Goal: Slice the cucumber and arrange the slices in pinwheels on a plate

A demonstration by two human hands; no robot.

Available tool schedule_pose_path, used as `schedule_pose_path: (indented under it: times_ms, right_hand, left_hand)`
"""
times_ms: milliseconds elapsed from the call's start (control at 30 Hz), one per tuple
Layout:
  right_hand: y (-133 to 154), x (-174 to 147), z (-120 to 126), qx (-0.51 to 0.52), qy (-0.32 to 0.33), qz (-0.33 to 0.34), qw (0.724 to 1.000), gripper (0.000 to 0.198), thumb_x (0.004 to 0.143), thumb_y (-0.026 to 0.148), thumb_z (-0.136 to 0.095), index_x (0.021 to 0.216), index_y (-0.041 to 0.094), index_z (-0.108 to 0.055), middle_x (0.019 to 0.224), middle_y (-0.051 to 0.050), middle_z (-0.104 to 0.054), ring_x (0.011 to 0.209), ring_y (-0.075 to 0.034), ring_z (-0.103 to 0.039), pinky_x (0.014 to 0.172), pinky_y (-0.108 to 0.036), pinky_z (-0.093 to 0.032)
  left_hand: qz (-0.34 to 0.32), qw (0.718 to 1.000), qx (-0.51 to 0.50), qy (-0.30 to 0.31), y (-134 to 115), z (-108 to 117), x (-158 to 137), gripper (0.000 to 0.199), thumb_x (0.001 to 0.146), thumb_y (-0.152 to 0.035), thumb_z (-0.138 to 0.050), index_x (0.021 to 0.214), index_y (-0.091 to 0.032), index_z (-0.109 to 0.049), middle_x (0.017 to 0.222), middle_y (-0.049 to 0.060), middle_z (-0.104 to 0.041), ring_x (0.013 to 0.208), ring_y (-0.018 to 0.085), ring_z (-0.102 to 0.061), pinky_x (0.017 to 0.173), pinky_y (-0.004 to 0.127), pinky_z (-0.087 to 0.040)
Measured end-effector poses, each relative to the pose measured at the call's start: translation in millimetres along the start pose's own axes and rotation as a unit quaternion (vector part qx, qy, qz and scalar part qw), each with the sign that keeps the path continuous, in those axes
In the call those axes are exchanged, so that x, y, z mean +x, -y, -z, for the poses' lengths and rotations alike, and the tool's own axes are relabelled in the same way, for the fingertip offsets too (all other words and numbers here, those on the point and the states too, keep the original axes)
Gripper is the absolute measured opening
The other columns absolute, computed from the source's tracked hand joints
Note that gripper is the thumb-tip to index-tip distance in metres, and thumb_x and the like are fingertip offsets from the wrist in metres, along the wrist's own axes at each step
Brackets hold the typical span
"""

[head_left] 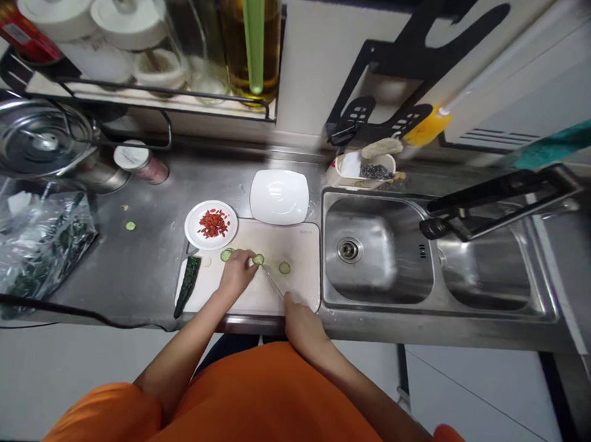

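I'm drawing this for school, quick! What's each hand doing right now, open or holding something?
Left hand: closed, pinching a cucumber slice.
Right hand: closed, holding a knife.

"What's in the hands?"
"The left hand [237, 274] pinches a cucumber slice [258, 259] above the cutting board [265, 302]; the right hand [305, 325] grips a knife [274, 283], its tip near that slice."
"And around them?"
"A dark cucumber piece [187, 286] at the board's left, a plate [190, 226] of red berries [213, 223], a white dish [279, 197] beyond, a sink [377, 279] to the right."
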State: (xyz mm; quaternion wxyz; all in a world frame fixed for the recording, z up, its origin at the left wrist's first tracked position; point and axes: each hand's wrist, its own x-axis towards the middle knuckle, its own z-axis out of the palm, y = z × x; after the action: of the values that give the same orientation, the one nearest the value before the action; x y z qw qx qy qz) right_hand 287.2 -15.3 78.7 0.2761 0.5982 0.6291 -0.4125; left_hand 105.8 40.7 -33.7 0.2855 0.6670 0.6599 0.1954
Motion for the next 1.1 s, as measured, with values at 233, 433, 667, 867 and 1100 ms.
schedule_pose_path:
  times_ms: [233, 433, 667, 867, 1100]
  right_hand:
    - [-7, -3, -4, 0.001, -0.015, -0.008, 1.0, 0.048, 0.086, 0.001, -0.03, 0.132, 0.013, -0.037, 0.103, -0.016, -0.065, 0.098, -0.026, -0.063, 0.075, -0.033, -0.047]
    - [-8, -1, -7, -0.002, -0.019, -0.004, 1.0, 0.051, 0.083, 0.0, -0.031, 0.133, 0.012, -0.036, 0.101, -0.016, -0.065, 0.097, -0.028, -0.063, 0.074, -0.036, -0.048]
    - [-10, 1, -8, -0.002, -0.01, -0.003, 1.0, 0.051, 0.083, 0.0, -0.032, 0.133, 0.012, -0.036, 0.104, -0.017, -0.064, 0.098, -0.027, -0.062, 0.075, -0.034, -0.047]
    - [-11, 2, -12, -0.006, -0.021, 0.003, 1.0, 0.051, 0.085, 0.0, -0.03, 0.134, 0.012, -0.036, 0.103, -0.017, -0.065, 0.098, -0.026, -0.063, 0.075, -0.034, -0.047]
    - [-7, -1, -10, -0.012, -0.023, 0.004, 1.0, 0.049, 0.085, 0.0, -0.028, 0.133, 0.011, -0.036, 0.102, -0.017, -0.065, 0.096, -0.028, -0.063, 0.074, -0.036, -0.049]
  left_hand:
    - [0.028, 0.999, -0.021, 0.011, -11, 7, 1, 0.012, 0.078, -0.023, -0.055, 0.067, -0.019, -0.058, 0.064, -0.001, -0.057, 0.062, 0.012, -0.051, 0.062, 0.023, -0.037]
    - [0.129, 0.99, -0.042, -0.028, 0, 34, -6, 0.022, 0.078, -0.04, -0.057, 0.073, -0.019, -0.062, 0.064, -0.003, -0.062, 0.059, 0.01, -0.053, 0.062, 0.021, -0.038]
    - [0.177, 0.981, 0.06, -0.05, 28, 57, -10, 0.017, 0.079, -0.032, -0.053, 0.08, -0.02, -0.065, 0.067, 0.001, -0.064, 0.062, 0.015, -0.056, 0.064, 0.024, -0.039]
    - [0.086, 0.982, 0.139, -0.089, 28, 51, -11, 0.02, 0.081, -0.028, -0.049, 0.087, -0.018, -0.065, 0.087, 0.009, -0.065, 0.08, 0.021, -0.059, 0.074, 0.03, -0.043]
    - [-0.102, 0.988, 0.025, 0.115, -24, 29, 30, 0.025, 0.083, -0.029, -0.053, 0.104, -0.02, -0.063, 0.1, 0.006, -0.065, 0.093, 0.018, -0.058, 0.084, 0.029, -0.045]
